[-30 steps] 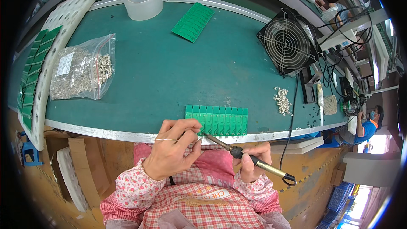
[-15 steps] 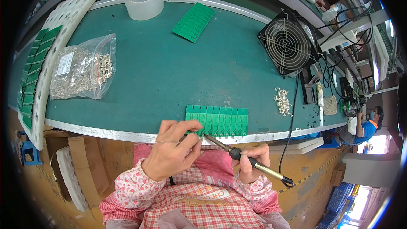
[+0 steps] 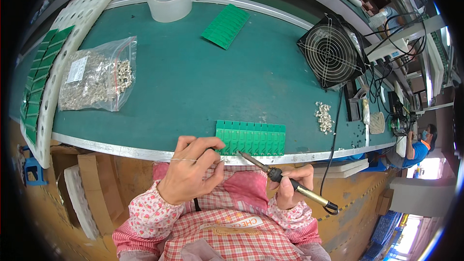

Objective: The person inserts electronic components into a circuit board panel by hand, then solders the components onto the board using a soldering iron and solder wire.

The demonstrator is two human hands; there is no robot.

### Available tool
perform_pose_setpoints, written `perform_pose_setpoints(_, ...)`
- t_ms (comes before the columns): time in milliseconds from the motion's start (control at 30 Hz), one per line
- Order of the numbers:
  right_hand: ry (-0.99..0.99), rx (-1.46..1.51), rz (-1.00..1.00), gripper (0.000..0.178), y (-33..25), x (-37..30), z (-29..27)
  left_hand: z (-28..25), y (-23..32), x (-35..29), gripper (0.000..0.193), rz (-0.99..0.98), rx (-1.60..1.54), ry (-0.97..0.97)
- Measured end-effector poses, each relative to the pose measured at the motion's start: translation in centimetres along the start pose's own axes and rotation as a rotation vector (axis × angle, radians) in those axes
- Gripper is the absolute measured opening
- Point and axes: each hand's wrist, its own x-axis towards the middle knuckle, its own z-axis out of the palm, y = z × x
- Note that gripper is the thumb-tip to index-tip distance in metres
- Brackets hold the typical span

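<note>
A green circuit board panel (image 3: 251, 137) lies along the front edge of the bench, with a row of pins on its near side. My right hand (image 3: 292, 183) is closed round a soldering iron (image 3: 275, 174), whose tip touches or nearly touches the panel's near edge, left of its middle. At the panel's left end is my left hand (image 3: 193, 169), its fingers curled in a pinch. A thin silvery solder wire (image 3: 183, 159) runs across these fingers; its working end is hidden. The left fingertips are a short way left of the iron's tip.
Small metal parts (image 3: 324, 117) lie in a pile to the right, below a black fan (image 3: 331, 50) and a cable. A bag of similar parts (image 3: 96, 79) and a foam tray (image 3: 50, 87) with green boards are left. Tape (image 3: 170, 1) and another panel (image 3: 225, 26) stand farther back.
My left hand has drawn slightly left, widening the gap to the iron's tip. The tip has shifted a little right along the panel's near edge. The whole view has moved slightly.
</note>
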Motion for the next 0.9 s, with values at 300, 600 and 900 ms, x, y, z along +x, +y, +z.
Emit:
perform_pose_setpoints(300, -0.045, -0.017, 0.065, 0.018, -0.3, 0.3, 1.0, 0.1, 0.0, 0.1, 0.020, 0.000, 0.014, 0.014)
perform_pose_setpoints(600, -0.051, -0.005, 0.074, 0.018, -0.3, 0.3, 1.1, 0.1, -0.1, 0.1, 0.019, 0.005, 0.021, -0.004)
perform_pose_setpoints(900, -0.032, 0.003, 0.057, 0.017, -0.1, -0.1, 1.3, 0.2, 0.0, 0.1, 0.020, -0.017, 0.014, -0.029)
